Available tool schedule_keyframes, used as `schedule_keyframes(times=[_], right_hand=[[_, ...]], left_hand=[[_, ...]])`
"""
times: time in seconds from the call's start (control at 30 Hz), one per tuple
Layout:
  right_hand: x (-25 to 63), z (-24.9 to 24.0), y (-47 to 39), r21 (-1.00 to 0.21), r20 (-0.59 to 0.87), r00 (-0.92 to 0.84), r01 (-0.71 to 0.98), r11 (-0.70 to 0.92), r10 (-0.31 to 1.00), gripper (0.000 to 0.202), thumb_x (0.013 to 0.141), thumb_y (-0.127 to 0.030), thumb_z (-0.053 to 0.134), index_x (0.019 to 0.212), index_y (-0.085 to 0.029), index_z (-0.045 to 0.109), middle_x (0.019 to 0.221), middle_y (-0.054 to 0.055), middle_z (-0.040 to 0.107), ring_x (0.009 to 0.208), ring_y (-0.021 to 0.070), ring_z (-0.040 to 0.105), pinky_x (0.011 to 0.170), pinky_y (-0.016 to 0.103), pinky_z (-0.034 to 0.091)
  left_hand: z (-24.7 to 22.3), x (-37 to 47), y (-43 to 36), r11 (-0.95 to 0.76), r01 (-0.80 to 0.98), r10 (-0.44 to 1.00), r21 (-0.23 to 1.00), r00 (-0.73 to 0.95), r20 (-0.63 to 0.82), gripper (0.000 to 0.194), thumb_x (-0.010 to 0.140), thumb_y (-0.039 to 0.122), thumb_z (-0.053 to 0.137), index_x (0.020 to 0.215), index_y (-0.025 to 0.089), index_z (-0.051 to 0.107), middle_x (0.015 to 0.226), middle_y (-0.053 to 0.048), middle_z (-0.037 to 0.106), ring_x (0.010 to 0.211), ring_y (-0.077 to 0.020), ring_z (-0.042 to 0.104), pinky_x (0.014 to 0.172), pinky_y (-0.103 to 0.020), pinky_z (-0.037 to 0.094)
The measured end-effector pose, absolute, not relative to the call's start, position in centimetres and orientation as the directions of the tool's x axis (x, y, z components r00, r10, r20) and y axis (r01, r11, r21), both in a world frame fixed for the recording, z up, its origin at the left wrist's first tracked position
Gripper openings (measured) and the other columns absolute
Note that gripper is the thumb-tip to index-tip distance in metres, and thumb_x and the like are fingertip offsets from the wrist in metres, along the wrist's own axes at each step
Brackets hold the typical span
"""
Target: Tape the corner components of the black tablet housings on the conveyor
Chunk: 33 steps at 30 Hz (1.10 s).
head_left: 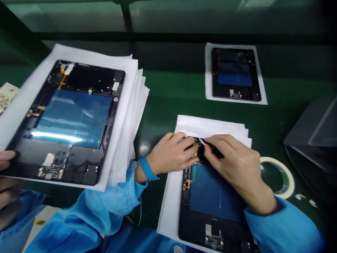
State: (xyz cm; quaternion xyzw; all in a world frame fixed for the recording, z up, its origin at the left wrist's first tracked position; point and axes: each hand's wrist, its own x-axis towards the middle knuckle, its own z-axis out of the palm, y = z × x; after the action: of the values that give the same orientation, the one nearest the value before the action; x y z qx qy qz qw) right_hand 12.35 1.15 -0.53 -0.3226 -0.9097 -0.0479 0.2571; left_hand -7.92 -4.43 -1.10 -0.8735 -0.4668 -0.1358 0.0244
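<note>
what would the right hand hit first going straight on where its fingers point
Probably the left hand: its fingertips lie just across from the right hand, past the white strip pinched there. Depth is unclear, so the open tablet underneath might come first.

Beyond the worked tablet [207, 193], a lane of open tabletop [171, 98] gives a hand passage toward the far tablet [234, 73]. Left of the worked tablet, the person's left hand [171, 153] and sleeve [113, 200] cross the gap beside a paper stack [129, 123], blocking it. The right hand [234, 161] covers the worked tablet's upper right; farther right, a tape roll [289, 182] and grey box [313, 123] narrow the way.
</note>
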Motion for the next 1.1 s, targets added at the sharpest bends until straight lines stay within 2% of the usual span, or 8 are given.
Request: schedule_keyframes(times=[0.33,0.53,0.9,1.1], right_hand=[[12.4,-0.5,0.9,0.000,0.479,-0.704,0.597,0.802,0.524,0.012,0.088,-0.015,0.068,0.100,-0.015,0.065,0.094,0.003,0.073,0.077,0.0137,0.066,0.060,0.026,0.041],[12.5,-0.7,1.0,0.023,0.467,-0.710,0.605,0.796,0.527,0.010,0.089,-0.017,0.067,0.099,-0.015,0.066,0.094,0.002,0.073,0.076,0.0125,0.064,0.059,0.026,0.040],[12.2,-0.4,0.9,0.110,0.373,-0.774,0.585,0.803,0.513,0.014,0.096,-0.022,0.059,0.102,-0.018,0.071,0.096,0.002,0.070,0.077,0.0126,0.058,0.059,0.028,0.038],[12.0,0.2,0.4,0.236,0.290,-0.852,0.504,0.831,0.435,0.020,0.095,-0.015,0.053,0.106,-0.010,0.069,0.092,0.006,0.068,0.076,0.0165,0.055,0.057,0.030,0.037]], left_hand=[[-1.5,-7.9,-4.4,-0.575,0.810,0.801,0.115,0.529,0.281,0.032,0.105,0.040,0.048,0.116,0.017,0.068,0.117,-0.008,0.065,0.108,-0.0231,0.053,0.079,-0.036,0.040],[-1.6,-7.8,-4.3,-0.574,0.809,0.795,0.129,0.512,0.327,0.030,0.103,0.039,0.051,0.112,0.017,0.068,0.113,-0.006,0.066,0.106,-0.0233,0.054,0.077,-0.036,0.040],[-1.6,-7.8,-4.4,-0.569,0.808,0.809,0.154,0.516,0.281,0.028,0.104,0.037,0.049,0.106,0.017,0.069,0.113,-0.008,0.066,0.108,-0.0241,0.055,0.081,-0.037,0.042],[-1.7,-7.9,-4.5,-0.566,0.805,0.814,0.177,0.511,0.278,0.027,0.102,0.035,0.051,0.103,0.015,0.069,0.110,-0.008,0.067,0.108,-0.0250,0.055,0.082,-0.037,0.043]])
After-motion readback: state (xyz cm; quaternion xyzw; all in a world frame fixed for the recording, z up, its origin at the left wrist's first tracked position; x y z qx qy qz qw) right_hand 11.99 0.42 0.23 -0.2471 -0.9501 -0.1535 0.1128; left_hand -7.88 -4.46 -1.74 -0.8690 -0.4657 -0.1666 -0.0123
